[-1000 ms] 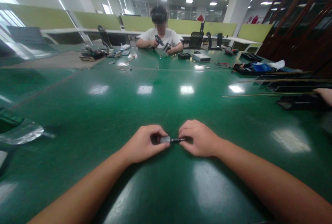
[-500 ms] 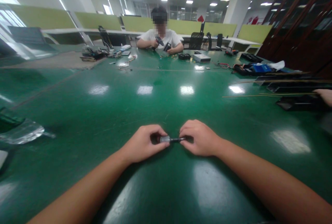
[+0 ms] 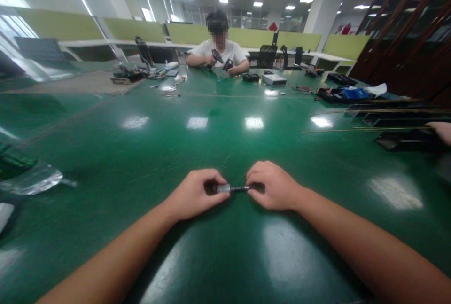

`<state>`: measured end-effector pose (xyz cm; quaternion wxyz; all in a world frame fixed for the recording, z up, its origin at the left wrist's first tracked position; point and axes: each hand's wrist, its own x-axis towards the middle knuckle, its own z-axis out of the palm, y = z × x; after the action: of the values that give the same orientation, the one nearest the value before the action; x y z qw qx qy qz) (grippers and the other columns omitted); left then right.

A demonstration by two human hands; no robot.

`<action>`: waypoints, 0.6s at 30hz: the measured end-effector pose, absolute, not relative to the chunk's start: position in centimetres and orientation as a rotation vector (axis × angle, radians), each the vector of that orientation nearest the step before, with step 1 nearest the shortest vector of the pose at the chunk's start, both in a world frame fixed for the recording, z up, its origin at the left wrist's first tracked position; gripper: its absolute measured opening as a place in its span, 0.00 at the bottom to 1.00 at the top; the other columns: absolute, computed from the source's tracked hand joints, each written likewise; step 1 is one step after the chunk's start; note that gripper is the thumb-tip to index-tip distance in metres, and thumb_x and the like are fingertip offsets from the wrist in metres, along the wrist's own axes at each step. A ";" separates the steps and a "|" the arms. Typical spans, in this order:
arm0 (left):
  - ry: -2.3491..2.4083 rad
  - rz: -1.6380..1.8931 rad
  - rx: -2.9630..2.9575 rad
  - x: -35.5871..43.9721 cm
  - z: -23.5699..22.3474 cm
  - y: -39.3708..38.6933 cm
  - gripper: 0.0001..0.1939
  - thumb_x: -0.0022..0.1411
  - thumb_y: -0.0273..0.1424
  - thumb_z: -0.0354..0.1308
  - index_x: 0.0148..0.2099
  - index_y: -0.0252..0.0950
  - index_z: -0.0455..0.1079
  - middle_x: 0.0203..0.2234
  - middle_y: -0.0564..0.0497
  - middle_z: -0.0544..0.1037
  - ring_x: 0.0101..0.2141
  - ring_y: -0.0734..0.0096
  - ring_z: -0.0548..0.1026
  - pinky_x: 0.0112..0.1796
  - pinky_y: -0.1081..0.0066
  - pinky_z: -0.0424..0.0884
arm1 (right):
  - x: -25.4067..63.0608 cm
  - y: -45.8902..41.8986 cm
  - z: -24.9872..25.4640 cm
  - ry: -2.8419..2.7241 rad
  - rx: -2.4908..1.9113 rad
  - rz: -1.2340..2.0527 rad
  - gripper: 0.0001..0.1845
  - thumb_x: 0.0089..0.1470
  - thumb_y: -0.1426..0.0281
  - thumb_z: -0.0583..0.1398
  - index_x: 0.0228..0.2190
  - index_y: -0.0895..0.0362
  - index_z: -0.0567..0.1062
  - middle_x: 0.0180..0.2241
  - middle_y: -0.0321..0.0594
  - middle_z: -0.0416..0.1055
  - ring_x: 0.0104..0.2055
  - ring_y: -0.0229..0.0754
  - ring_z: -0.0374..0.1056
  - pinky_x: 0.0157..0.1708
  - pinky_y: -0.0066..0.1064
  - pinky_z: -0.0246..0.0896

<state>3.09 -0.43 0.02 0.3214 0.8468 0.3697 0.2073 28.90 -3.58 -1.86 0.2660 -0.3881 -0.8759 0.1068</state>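
Note:
Just above the green tabletop or on it, a slim pen-like object (image 3: 237, 189) lies level between my two hands. Its left end is a thicker, translucent grey cylinder (image 3: 223, 188), pinched between the thumb and fingers of my left hand (image 3: 197, 194). A thin black shaft runs rightward from it. My right hand (image 3: 271, 185) pinches the far end of that shaft, with the fingers curled and the tip hidden. Whether the grey and black parts are joined or separate I cannot tell.
A crumpled clear plastic bag (image 3: 33, 179) lies at left. Black channel-like parts (image 3: 405, 139) and thin rods sit at right beside another person's hand (image 3: 440, 131). Across the table (image 3: 211, 149), a person (image 3: 218, 55) holds a power drill, near boxes and cables.
My right hand has shifted slightly right, and a little more of the black shaft shows between the hands. My left hand has stayed nearly in place.

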 end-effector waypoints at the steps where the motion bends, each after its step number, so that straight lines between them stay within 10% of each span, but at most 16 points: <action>1: 0.971 0.547 2.226 3.1 0.0 -0.4 0.09 0.58 0.35 0.66 0.38 0.34 0.77 0.31 0.50 0.80 0.32 0.67 0.77 0.35 0.70 0.71 | 28.9 -3.6 -1.8 -2.366 -1.051 0.290 0.03 0.52 0.72 0.65 0.32 0.56 0.79 0.37 0.40 0.79 0.43 0.44 0.71 0.45 0.37 0.62; 18: 0.956 0.564 2.228 3.0 -0.2 -0.3 0.09 0.58 0.35 0.66 0.38 0.35 0.77 0.31 0.50 0.80 0.32 0.67 0.77 0.35 0.70 0.71 | 29.9 -3.6 -0.8 -2.425 -1.171 0.299 0.03 0.53 0.72 0.65 0.32 0.55 0.81 0.37 0.39 0.79 0.43 0.45 0.72 0.46 0.39 0.62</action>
<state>2.98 -0.31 -0.24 0.3203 0.8480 0.3638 0.2145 29.86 -3.57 -0.80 0.2145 -0.4221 -0.8742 0.1077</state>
